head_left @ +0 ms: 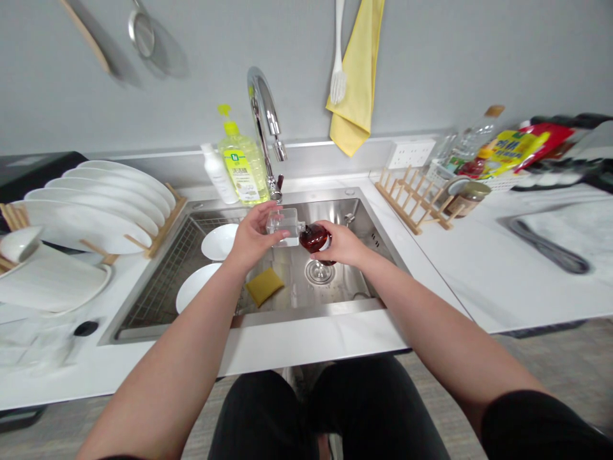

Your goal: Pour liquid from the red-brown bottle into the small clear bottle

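The clear label [247, 185] on the pump bottle [256, 167] behind the sink bears the Chinese characters 洗洁精, "dish detergent", in a line. Above them sits a dark green badge [234, 156] whose small white mark is too tiny to make out. The yellow packet [511, 153] at the right shows large green characters, too blurred to read. Fine print on the white bottle [219, 176] is illegible.

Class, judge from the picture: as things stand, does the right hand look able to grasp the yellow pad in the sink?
Probably not: the right hand holds the bottle of red liquid. Otherwise the way looks free; nothing covers the yellow pad.
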`<action>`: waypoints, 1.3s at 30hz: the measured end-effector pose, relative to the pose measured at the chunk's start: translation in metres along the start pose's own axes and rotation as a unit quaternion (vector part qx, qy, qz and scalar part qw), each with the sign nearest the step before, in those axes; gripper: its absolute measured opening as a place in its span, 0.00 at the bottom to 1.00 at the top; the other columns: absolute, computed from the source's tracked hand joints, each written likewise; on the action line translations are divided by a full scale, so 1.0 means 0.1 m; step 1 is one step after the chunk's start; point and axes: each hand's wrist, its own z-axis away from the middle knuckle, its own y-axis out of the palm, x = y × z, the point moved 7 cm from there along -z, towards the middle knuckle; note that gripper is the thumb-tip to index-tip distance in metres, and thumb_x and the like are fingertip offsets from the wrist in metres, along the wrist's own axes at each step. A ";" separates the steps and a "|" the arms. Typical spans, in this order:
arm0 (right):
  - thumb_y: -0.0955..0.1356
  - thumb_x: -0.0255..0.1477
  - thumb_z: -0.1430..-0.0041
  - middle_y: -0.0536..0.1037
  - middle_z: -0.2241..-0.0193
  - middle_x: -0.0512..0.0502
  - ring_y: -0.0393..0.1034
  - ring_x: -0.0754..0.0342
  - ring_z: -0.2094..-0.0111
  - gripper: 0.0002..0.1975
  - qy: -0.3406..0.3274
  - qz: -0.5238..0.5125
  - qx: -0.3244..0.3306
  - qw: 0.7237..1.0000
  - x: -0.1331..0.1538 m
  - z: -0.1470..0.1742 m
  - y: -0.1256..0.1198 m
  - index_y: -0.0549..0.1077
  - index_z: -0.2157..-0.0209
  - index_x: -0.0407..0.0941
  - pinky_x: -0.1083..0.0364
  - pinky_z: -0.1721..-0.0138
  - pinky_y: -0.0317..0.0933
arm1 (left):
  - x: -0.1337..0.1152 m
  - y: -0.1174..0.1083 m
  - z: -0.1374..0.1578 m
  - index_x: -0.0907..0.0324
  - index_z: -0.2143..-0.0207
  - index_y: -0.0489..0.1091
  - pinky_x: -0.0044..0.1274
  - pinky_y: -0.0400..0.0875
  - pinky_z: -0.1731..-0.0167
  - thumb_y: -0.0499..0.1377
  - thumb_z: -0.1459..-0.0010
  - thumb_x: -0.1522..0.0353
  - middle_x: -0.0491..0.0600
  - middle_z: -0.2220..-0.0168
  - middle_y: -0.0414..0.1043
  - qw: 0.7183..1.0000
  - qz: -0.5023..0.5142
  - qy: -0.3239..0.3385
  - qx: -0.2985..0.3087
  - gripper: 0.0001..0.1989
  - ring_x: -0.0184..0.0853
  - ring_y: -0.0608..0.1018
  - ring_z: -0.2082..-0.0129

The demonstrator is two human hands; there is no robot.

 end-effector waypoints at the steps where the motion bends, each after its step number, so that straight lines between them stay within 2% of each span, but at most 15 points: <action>1: 0.87 0.32 0.54 0.89 0.46 0.43 0.85 0.35 0.45 0.41 0.000 0.000 0.001 1.000 0.00 0.00 0.00 0.80 0.37 0.49 0.40 0.41 0.76 | -0.01 0.00 0.00 0.51 0.36 0.75 0.45 0.80 0.36 0.87 0.55 0.60 0.57 0.38 0.81 1.000 -0.003 0.004 0.002 0.46 0.49 0.85 0.41; 12: 0.86 0.32 0.54 0.89 0.45 0.44 0.85 0.36 0.45 0.41 -0.006 -0.011 0.003 1.000 -0.01 0.00 0.01 0.80 0.37 0.50 0.42 0.42 0.76 | -0.02 -0.01 0.00 0.51 0.35 0.75 0.46 0.79 0.35 0.87 0.56 0.61 0.58 0.38 0.81 1.000 -0.012 0.012 -0.001 0.47 0.50 0.84 0.41; 20: 0.86 0.31 0.53 0.89 0.46 0.44 0.86 0.39 0.46 0.40 -0.006 -0.002 0.003 1.000 -0.01 0.01 0.01 0.79 0.37 0.48 0.43 0.41 0.75 | -0.01 -0.02 -0.01 0.51 0.34 0.74 0.44 0.80 0.35 0.86 0.54 0.58 0.57 0.38 0.82 0.998 -0.048 0.049 0.007 0.46 0.48 0.86 0.43; 39: 0.87 0.31 0.53 0.89 0.47 0.45 0.86 0.39 0.47 0.39 -0.002 0.024 0.008 1.000 0.00 0.01 0.01 0.80 0.39 0.49 0.45 0.43 0.75 | -0.03 -0.01 0.00 0.51 0.33 0.74 0.44 0.81 0.36 0.86 0.54 0.52 0.59 0.37 0.81 0.995 -0.083 0.062 0.008 0.48 0.48 0.86 0.42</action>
